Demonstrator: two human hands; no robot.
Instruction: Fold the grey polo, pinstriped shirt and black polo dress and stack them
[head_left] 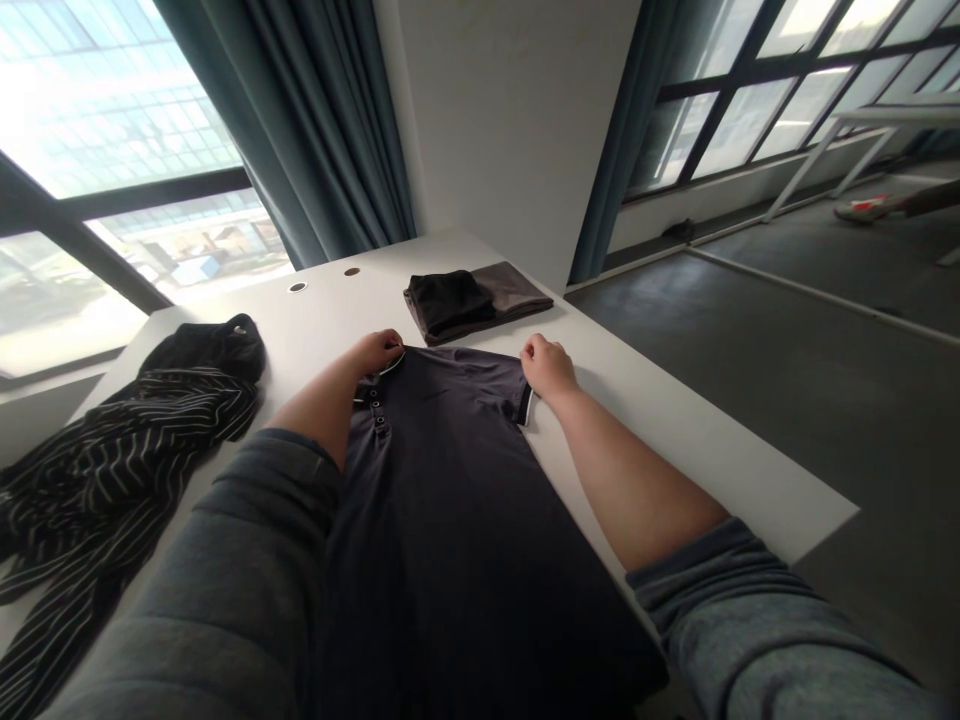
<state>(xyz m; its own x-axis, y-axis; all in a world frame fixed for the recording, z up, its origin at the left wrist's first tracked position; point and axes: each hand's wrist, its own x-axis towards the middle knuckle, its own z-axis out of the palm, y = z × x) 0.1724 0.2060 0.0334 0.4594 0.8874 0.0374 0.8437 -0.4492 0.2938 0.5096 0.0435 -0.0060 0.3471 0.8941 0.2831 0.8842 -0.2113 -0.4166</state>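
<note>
While our left hand [381, 351] pinches the dark shirt [450, 480] near its collar [393, 363], our right hand [550, 369] grips one short sleeve [513, 384].

OK so the left hand [379, 350] is getting a decent lane on its left: smooth white flat tabletop [330, 310] is running across to the crumpled black white-striped cloth [150, 440], which is blocking anything lower further out. Beyond that hand, more tabletop is stretching toward the long blue-green fabric curtain [322, 130]. Just past the gap between both hands, the folded black and grey-brown fabric stack [469, 300] is sitting in the way. To the right hand's [550, 368] right, tabletop is continuing to the edge. Between the hands, the flat dark grey white-trimmed shirt [465, 480] is leaving passing room above.
</note>
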